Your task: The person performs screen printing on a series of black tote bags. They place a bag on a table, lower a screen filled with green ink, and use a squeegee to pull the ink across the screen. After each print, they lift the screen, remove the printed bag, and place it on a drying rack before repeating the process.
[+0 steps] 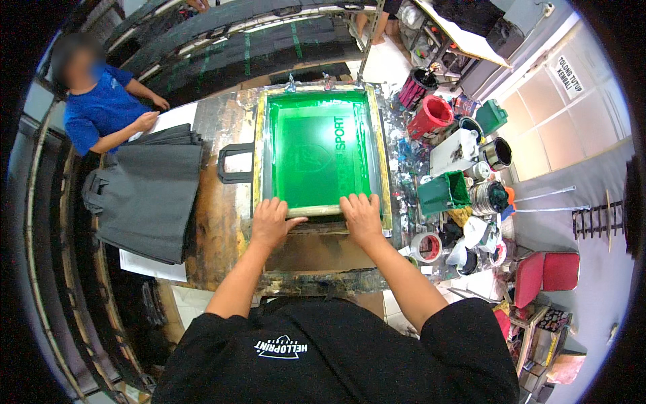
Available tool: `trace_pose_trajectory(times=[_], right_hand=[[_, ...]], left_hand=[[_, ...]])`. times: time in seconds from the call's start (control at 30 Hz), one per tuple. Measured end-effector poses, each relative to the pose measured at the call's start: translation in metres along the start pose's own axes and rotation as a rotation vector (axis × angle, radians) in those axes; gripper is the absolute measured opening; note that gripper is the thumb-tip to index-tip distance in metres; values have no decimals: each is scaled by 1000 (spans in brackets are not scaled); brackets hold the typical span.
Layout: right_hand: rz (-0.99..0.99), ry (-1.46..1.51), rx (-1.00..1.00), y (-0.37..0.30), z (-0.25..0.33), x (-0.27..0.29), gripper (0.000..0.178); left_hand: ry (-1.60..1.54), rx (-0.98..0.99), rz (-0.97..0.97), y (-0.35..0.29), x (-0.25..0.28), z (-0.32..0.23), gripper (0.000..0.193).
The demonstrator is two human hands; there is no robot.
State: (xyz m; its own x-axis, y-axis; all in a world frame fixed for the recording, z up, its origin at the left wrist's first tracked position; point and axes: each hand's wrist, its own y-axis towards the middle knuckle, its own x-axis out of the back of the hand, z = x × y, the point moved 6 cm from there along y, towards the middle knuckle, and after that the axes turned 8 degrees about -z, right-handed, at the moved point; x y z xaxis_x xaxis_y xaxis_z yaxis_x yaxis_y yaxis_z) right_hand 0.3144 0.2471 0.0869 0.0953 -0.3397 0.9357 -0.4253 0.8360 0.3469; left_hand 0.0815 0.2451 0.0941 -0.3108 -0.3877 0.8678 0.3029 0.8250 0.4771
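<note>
A printing screen (260, 128) with a yellowed frame lies on the stained worktable, its mesh coated in bright green ink (306, 148) with darker lettering along the right side. At its near end, both hands grip a pale wooden bar, seemingly a squeegee (316, 211). My left hand (270, 222) has its fingers over the bar's left part, thumb stretched along the near side. My right hand (361, 217) curls over the right part. The bar's lower edge is hidden. From beneath the screen's left side sticks a dark bag handle (235, 163).
Left on the table lies a stack of dark grey bags (148, 195); a person in blue (101, 108) stands beside it. Along the right edge crowd a red bucket (431, 116), a green container (444, 192), tape rolls (426, 247) and several cans. Dark racks (262, 54) stand behind.
</note>
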Motion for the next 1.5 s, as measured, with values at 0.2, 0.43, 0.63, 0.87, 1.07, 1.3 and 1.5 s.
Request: trace_pose_trajectory(times=[0.2, 0.43, 0.63, 0.87, 1.07, 1.3, 1.5], right_hand=[[-31, 100, 47, 2, -2, 23, 35], [-32, 92, -18, -9, 14, 40, 41], [57, 254, -80, -32, 25, 14, 46], [51, 294, -54, -29, 23, 18, 51], [24, 321, -57, -18, 19, 37, 51], [-49, 283, -54, 7, 15, 88, 54], [-251, 206, -35, 56, -1, 139, 48]], left_hand=[[-58, 53, 62, -3, 2, 2, 58], [-120, 319, -64, -88, 15, 56, 109], [-117, 420, 115, -115, -11, 94, 112], [-132, 356, 138, -115, -24, 98, 95], [-166, 366, 53, -102, -4, 91, 92], [-394, 521, -28, -106, 13, 90, 90], [-656, 590, -318, -53, 67, 75, 80]])
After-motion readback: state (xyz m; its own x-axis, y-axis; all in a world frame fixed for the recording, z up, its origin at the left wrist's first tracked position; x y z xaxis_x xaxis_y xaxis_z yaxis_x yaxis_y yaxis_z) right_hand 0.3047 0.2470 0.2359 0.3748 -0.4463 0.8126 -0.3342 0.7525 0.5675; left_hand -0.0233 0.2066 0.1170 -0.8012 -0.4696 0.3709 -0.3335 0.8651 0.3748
